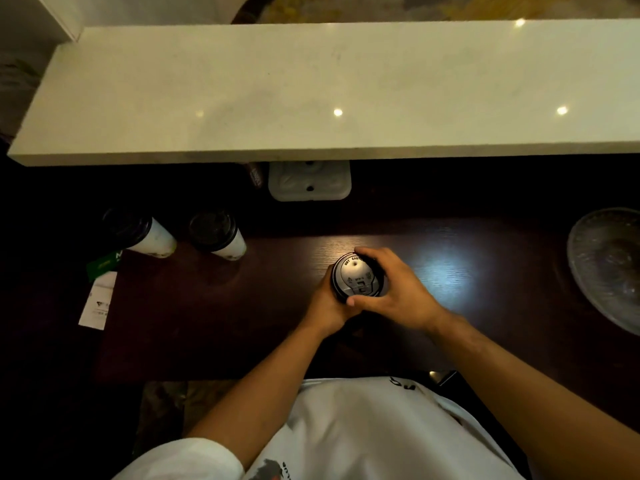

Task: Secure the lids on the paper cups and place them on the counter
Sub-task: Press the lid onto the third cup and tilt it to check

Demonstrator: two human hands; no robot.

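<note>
Paper cup (pixel 341 295) stands on dark worktop (pixel 207 323), left hand (pixel 327 304) gripping its wall, right hand (pixel 394 289) clasping black lid (pixel 357 278) by the rim; thin wall probably crushes easily, so press the stiffer rim evenly.

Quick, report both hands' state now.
Left hand: grips the paper cup's side, mostly hidden below the lid.
Right hand: fingers curled round the round black plastic lid.
</note>
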